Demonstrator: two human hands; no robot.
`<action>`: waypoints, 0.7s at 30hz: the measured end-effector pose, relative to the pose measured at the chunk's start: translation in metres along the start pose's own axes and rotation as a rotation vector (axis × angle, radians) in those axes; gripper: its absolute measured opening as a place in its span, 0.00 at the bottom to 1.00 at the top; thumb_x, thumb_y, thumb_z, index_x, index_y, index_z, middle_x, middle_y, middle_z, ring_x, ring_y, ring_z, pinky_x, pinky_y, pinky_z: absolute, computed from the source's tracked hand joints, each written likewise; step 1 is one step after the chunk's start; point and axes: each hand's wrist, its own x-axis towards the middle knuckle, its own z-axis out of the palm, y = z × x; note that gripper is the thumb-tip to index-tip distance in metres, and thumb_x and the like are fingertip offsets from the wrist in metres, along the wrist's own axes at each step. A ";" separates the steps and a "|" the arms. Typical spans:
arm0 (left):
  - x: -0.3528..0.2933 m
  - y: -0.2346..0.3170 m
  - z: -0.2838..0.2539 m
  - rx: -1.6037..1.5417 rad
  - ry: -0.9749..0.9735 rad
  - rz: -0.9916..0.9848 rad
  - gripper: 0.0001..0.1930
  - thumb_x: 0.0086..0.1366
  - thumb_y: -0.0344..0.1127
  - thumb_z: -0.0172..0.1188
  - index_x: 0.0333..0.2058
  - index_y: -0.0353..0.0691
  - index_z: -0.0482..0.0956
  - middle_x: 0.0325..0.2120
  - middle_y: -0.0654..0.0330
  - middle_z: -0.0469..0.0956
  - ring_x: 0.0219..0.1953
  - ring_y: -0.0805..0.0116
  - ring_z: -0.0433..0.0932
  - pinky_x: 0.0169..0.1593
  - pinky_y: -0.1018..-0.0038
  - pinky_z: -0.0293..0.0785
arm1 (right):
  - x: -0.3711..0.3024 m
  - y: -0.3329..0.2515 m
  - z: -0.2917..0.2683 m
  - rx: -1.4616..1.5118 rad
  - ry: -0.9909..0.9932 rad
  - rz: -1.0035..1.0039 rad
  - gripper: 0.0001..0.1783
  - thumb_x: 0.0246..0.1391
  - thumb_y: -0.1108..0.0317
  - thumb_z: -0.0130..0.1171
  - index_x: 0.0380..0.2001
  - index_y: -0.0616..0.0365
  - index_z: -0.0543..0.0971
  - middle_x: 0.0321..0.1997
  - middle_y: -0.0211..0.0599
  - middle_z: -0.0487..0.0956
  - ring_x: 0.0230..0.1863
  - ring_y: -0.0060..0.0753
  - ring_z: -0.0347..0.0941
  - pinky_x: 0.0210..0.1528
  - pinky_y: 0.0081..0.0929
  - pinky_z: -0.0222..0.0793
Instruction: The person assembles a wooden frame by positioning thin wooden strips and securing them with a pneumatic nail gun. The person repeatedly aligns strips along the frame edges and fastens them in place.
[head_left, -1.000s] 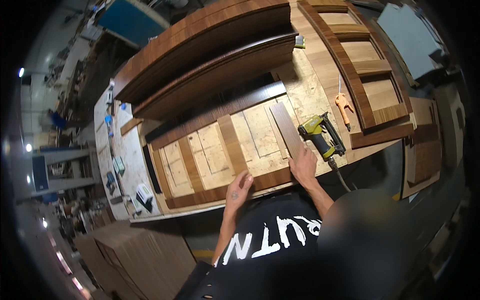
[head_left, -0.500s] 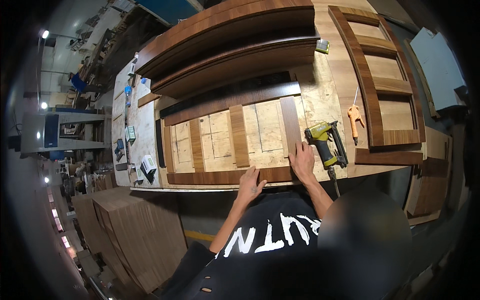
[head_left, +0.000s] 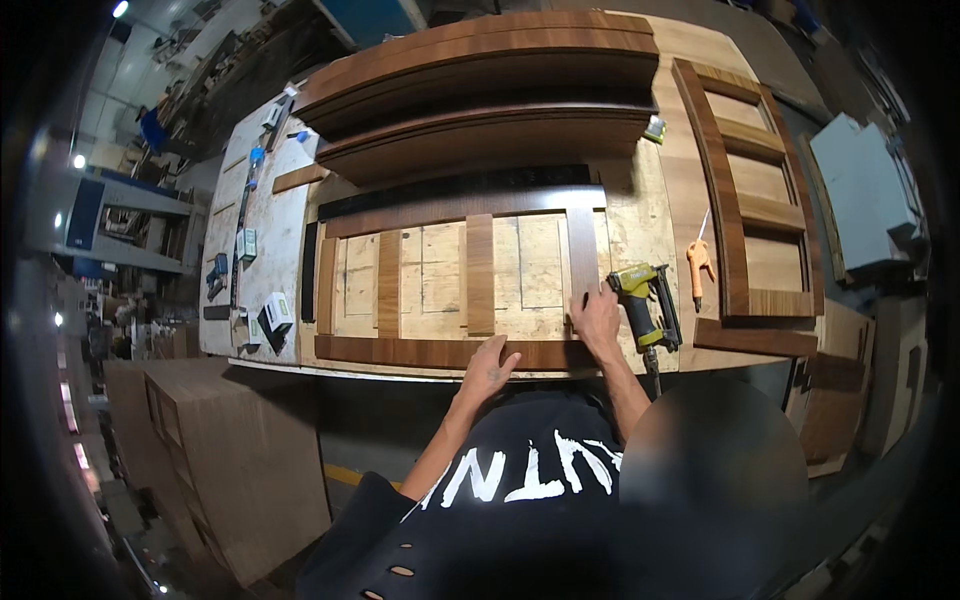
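A brown wood-grain frame lies flat on the worktable, with several cross slats between a long front rail (head_left: 420, 352) and a dark back rail (head_left: 460, 203). My left hand (head_left: 487, 368) rests on the front rail near its middle, fingers stretched and thumb apart. At the frame's right end, my right hand (head_left: 597, 322) grips the near part of the end slat (head_left: 582, 250), thumb by its left edge and bent fingers across it; the near end is hidden under the hand. Just right of that hand lies a yellow-green and black nail gun (head_left: 642, 300), its hose hanging off the front edge.
A large brown wooden piece (head_left: 480, 125) stands behind the frame. At the right lie an orange air blow gun (head_left: 699, 265), another slatted frame (head_left: 728, 200) and a loose strip (head_left: 755, 338). Small boxes (head_left: 278, 312) sit on the left end of the worktable (head_left: 640, 215).
The view has shifted, so the table appears moved and slightly turned. My right hand's fingers are more bent at the end slat; my left hand stays on the front rail with its thumb more spread.
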 end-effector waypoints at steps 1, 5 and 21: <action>-0.003 -0.005 -0.005 -0.027 0.016 -0.005 0.32 0.68 0.49 0.62 0.60 0.27 0.72 0.57 0.35 0.74 0.61 0.38 0.72 0.64 0.57 0.68 | 0.016 0.001 0.004 -0.007 0.047 0.006 0.27 0.53 0.61 0.64 0.52 0.69 0.76 0.56 0.67 0.73 0.54 0.69 0.72 0.57 0.55 0.71; -0.022 -0.021 -0.025 -0.060 0.063 -0.035 0.31 0.69 0.50 0.62 0.60 0.29 0.73 0.52 0.37 0.78 0.55 0.40 0.78 0.60 0.59 0.73 | 0.120 0.040 0.022 0.375 -0.031 0.222 0.38 0.57 0.53 0.66 0.62 0.70 0.69 0.65 0.61 0.73 0.61 0.56 0.74 0.64 0.43 0.68; -0.129 -0.094 -0.034 -0.417 0.325 -0.599 0.32 0.67 0.50 0.64 0.61 0.33 0.73 0.49 0.41 0.82 0.50 0.49 0.84 0.52 0.61 0.80 | 0.245 0.067 0.078 0.662 0.040 0.388 0.30 0.53 0.59 0.64 0.55 0.68 0.77 0.51 0.47 0.80 0.53 0.41 0.74 0.57 0.35 0.67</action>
